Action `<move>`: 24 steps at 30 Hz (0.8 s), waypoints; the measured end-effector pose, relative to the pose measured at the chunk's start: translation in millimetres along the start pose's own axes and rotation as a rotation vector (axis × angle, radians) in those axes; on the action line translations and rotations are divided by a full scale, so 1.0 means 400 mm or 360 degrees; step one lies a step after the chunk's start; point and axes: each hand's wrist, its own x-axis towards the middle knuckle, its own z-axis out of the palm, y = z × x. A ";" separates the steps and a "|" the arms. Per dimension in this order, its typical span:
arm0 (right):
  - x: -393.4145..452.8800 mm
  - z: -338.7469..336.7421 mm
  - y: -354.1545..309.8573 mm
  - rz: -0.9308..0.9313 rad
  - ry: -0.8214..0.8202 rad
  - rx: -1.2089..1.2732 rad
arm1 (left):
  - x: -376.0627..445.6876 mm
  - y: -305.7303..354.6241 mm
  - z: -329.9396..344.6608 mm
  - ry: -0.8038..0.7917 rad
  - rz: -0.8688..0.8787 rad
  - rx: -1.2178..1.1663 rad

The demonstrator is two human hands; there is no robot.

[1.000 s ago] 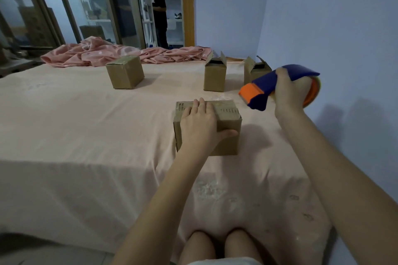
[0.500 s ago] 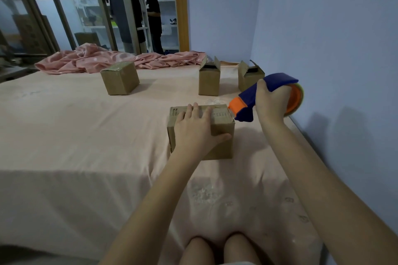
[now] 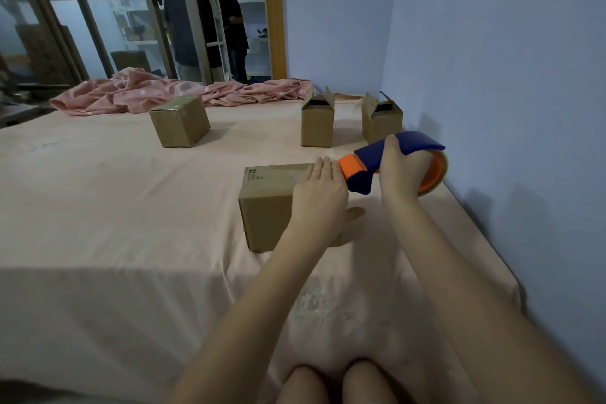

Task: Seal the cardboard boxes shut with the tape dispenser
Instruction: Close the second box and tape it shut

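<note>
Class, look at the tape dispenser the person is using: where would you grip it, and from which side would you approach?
Grip the tape dispenser at its blue middle, coming from behind, as the right hand does. Its orange nose points at the nearest box, so that end must stay free.

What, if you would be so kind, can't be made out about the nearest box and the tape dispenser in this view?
- Head view: the right end of the nearest box top is hidden under the left hand.
- Whether the tape dispenser touches the box: its nose is behind that hand.
- The tape roll: mostly covered by the right hand.
- The print on the box: too small.
</note>
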 end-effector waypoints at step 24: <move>0.050 -0.017 -0.090 0.0113 -0.0189 -0.0065 | -0.011 0.008 0.010 0.0039 -0.0099 0.0024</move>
